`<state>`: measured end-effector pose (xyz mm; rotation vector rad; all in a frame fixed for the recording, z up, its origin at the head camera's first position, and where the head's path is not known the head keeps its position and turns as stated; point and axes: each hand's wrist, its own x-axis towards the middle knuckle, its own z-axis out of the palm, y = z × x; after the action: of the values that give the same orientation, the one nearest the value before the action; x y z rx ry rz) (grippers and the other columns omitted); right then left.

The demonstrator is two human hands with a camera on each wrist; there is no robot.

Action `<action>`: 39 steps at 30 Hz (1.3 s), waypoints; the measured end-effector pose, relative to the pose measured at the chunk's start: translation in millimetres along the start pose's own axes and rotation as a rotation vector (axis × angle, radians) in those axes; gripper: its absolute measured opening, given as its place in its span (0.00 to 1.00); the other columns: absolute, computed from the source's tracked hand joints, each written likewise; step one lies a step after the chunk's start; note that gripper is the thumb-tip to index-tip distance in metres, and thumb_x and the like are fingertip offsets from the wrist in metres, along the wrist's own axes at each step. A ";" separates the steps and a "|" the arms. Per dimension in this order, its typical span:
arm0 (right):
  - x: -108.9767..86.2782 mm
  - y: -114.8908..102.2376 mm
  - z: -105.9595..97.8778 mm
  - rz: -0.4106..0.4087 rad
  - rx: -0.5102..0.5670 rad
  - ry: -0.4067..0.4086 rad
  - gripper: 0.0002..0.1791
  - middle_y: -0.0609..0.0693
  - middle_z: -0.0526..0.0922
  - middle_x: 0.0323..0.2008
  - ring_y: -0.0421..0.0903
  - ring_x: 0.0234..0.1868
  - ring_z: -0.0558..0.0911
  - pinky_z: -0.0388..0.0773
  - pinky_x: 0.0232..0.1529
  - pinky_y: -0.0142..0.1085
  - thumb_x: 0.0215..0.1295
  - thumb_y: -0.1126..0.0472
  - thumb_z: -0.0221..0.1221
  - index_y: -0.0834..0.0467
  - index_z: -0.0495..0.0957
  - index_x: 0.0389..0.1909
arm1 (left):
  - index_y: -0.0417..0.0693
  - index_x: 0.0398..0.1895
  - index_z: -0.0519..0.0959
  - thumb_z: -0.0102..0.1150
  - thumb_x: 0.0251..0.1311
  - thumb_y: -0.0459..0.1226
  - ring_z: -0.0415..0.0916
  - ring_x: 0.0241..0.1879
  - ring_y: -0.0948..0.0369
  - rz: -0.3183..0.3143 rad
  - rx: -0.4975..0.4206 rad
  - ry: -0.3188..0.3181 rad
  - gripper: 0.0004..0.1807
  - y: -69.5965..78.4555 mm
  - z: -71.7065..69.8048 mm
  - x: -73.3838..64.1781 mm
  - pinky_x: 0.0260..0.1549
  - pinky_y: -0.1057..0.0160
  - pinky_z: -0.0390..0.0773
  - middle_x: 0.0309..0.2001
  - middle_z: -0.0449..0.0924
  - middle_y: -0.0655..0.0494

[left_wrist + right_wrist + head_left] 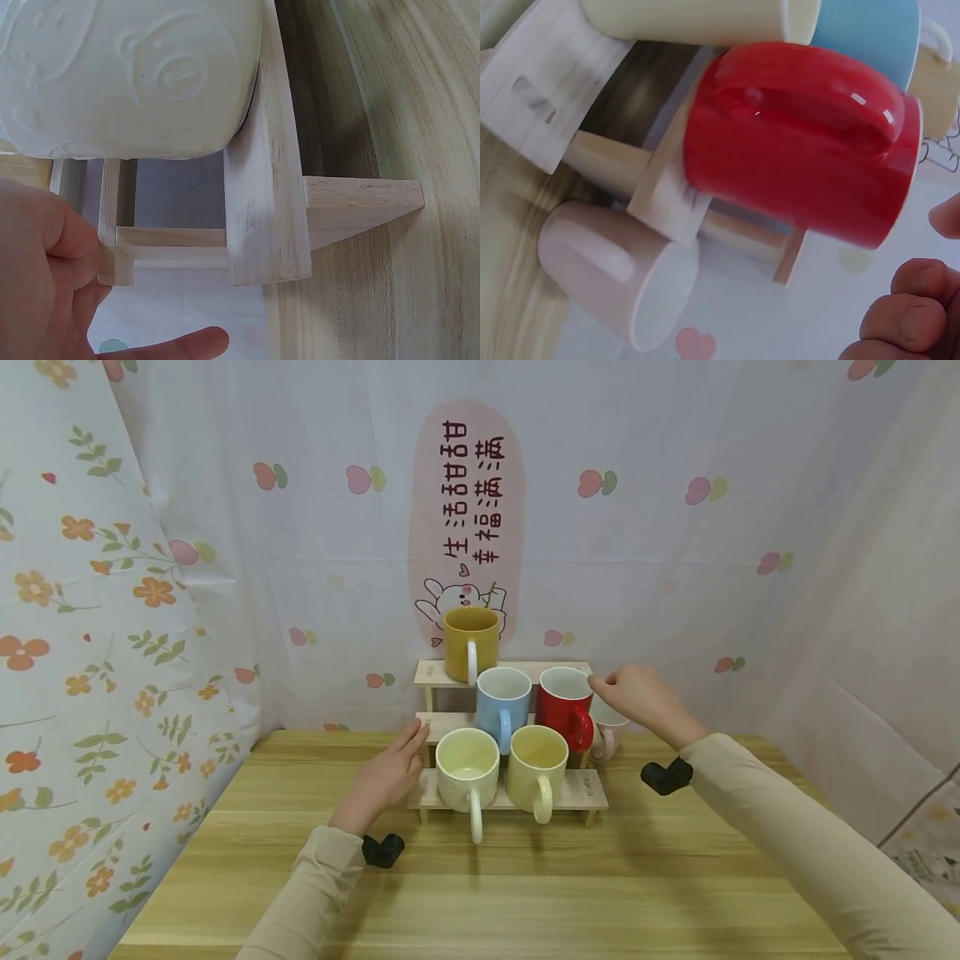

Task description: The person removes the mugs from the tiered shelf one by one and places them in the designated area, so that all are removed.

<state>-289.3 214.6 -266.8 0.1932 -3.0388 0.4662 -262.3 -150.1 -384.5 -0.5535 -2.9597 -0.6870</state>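
Note:
The left hand (382,781) is at the left end of a three-tier wooden stand (590,789); in the left wrist view its thumb and a finger pinch the middle tier's end, another finger extended. By the rim of a red mug (566,714), at the right of the middle tier, is the right hand (641,697). The right wrist view shows its fingers (915,319) loosely bent, a gap between them and the mug, nothing held. Beside the red mug stands a light blue mug (495,706). A pale pink mug (592,262) stands at the stand's right, partly hidden in the head view.
On the top tier is a mustard mug (457,652) with a white handle. The bottom tier bears a cream mug (457,785) with an embossed face and a yellow mug (528,781). The stand is on a wood-grain table (525,893), before a patterned cloth (637,568).

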 end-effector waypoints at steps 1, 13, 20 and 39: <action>0.3 -1.9 -0.6 -0.002 0.000 -0.001 0.28 0.45 0.62 0.13 0.44 0.20 0.64 0.55 0.19 0.33 0.69 0.44 0.43 0.57 0.78 0.18 | 0.48 0.75 0.52 0.33 0.72 0.40 0.57 0.70 0.46 0.002 0.001 0.000 0.28 -0.2 0.2 0.3 0.59 0.45 0.67 0.76 0.46 0.49; 8.5 -30.3 -5.3 -0.037 -0.020 -0.010 0.29 0.46 0.71 0.17 0.45 0.23 0.68 0.60 0.21 0.33 0.68 0.40 0.43 0.57 0.78 0.21 | 0.47 0.75 0.52 0.33 0.72 0.39 0.57 0.70 0.46 -0.002 -0.010 -0.010 0.29 2.3 -2.6 0.4 0.59 0.46 0.68 0.76 0.46 0.48; 18.9 -49.3 -2.6 -0.041 -0.002 -0.045 0.27 0.51 0.81 0.22 0.48 0.26 0.78 0.69 0.25 0.35 0.69 0.42 0.45 0.59 0.83 0.29 | 0.48 0.75 0.53 0.34 0.72 0.39 0.58 0.69 0.46 -0.021 -0.018 0.010 0.29 1.7 -2.5 -1.5 0.60 0.45 0.67 0.76 0.47 0.49; 35.5 -87.6 3.7 -0.088 -0.020 -0.028 0.26 0.47 0.68 0.14 0.45 0.21 0.69 0.63 0.18 0.31 0.68 0.44 0.46 0.58 0.81 0.22 | 0.48 0.75 0.53 0.33 0.72 0.40 0.58 0.69 0.47 -0.003 -0.018 0.008 0.28 0.6 -0.1 1.2 0.58 0.45 0.68 0.76 0.47 0.50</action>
<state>-312.9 126.6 -241.7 0.3340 -3.0455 0.4297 -263.1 -149.2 -384.0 -0.5457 -2.9502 -0.7155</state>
